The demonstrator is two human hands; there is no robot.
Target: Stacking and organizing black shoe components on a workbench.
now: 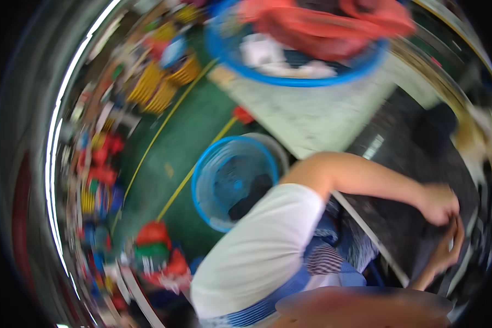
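Observation:
My left hand [440, 204] reaches out over a dark work surface [391, 164] at the right, its fingers closed in a pinch. Just below it, my right hand [447, 250] has bent fingers meeting the left fingertips. Whatever lies between them is too small and blurred to make out. Farther up on the dark surface rests a black bundle [436, 127], probably cloth, apart from both hands.
A pale tabletop [317, 117] carries a large blue-rimmed tub [311, 82] with red plastic bags [333, 33] and white items. Beside the table, a blue basket [210, 164] on the green floor holds a dark item [254, 197]. Yellow baskets [161, 85] and red bags [156, 235] stand left.

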